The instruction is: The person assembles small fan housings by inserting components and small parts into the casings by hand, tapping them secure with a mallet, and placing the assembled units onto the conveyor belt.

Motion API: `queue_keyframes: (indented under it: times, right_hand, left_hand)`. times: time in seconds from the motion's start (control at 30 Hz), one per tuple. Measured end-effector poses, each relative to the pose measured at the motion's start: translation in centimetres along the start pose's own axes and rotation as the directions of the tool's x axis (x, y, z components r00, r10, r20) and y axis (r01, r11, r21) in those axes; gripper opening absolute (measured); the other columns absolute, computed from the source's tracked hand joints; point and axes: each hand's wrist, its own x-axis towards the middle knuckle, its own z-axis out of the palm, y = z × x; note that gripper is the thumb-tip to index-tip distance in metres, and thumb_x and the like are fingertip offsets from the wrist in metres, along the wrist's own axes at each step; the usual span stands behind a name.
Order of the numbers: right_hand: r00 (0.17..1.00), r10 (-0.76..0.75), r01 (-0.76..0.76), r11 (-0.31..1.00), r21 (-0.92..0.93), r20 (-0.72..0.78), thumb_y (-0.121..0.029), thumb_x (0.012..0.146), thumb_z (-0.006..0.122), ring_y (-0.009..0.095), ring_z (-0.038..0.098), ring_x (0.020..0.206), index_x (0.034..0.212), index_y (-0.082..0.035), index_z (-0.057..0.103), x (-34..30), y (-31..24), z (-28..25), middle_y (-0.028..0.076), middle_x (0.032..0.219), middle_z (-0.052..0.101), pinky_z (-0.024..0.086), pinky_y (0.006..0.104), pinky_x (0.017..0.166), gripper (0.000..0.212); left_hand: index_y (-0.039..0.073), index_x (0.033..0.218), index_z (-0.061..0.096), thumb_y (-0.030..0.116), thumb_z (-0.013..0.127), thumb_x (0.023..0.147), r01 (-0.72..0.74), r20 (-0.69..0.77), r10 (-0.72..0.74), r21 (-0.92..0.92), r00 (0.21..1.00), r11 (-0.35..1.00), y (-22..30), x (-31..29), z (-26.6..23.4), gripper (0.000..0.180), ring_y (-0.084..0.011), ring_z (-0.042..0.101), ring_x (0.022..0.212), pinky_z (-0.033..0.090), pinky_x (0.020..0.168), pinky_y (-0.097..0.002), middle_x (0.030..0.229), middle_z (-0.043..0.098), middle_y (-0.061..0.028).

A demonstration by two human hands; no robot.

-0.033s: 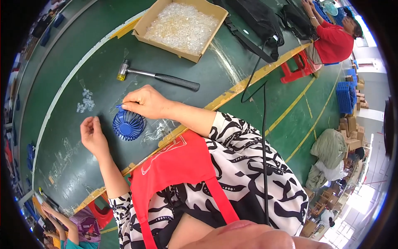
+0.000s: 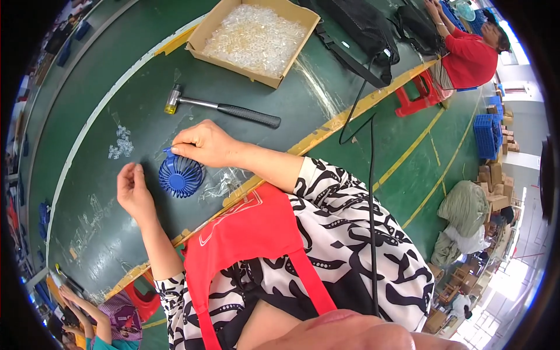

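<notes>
A blue round fan grille with curved ribs [image 2: 181,175] stands on the green table in front of me. At its upper rim, my right hand [image 2: 205,144] pinches a small tab of the grille between thumb and fingers. Just left of the grille, and apart from it, is my left hand [image 2: 135,191], its fingers curled and the thumb close to the fingertips. Whatever may sit in that pinch is too small to make out. Beyond my left hand lies a little pile of clear plastic pieces [image 2: 121,144].
A hammer with a yellow-tipped head and black grip [image 2: 248,114] lies past my right hand. Behind it stands a cardboard tray [image 2: 265,79] full of clear pieces. Black bags [image 2: 356,29] and a cable are at the far right. Other people sit along the table, right and lower left.
My left hand has shifted slightly to the right, closer to the fan grille. My right hand and the grille have stayed in place.
</notes>
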Motion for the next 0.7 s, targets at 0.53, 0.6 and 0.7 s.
queue_keyframes:
  times: [0.53,0.6,0.7]
  right_hand:
    - [0.958,0.235,-0.275,0.914,0.297,0.163,-0.018,0.091,0.065,0.005,0.056,0.074,0.095,0.000,0.070,-1.1,-2.3,-0.5,0.000,0.076,0.067,0.048,0.0250,0.069,0.019]
    - [0.955,0.251,-0.289,0.906,0.310,0.156,-0.018,0.091,0.065,0.005,0.056,0.074,0.095,0.001,0.070,-1.4,-2.4,-0.9,0.000,0.076,0.067,0.048,0.0252,0.069,0.019]
    - [0.955,0.248,-0.292,0.884,0.364,0.163,-0.018,0.091,0.065,0.005,0.056,0.073,0.096,0.000,0.070,-1.7,-2.4,-0.7,0.000,0.077,0.067,0.048,0.0253,0.068,0.020]
  left_hand:
    - [-0.003,0.109,0.064,-0.003,0.063,0.089,0.520,0.486,-0.274,-0.493,0.830,0.698,4.0,-3.3,0.3,0.020,-0.0159,0.065,0.089,0.052,0.081,-0.0260,0.098,0.068,-0.0103]
    - [-0.003,0.108,0.064,-0.003,0.063,0.089,0.546,0.502,-0.296,-0.480,0.813,0.686,4.3,-3.5,0.7,0.020,-0.0156,0.065,0.089,0.052,0.081,-0.0259,0.098,0.068,-0.0101]
    - [-0.003,0.108,0.064,-0.003,0.063,0.089,0.548,0.493,-0.305,-0.483,0.815,0.683,3.7,-3.5,0.6,0.019,-0.0155,0.065,0.089,0.052,0.081,-0.0261,0.097,0.068,-0.0101]
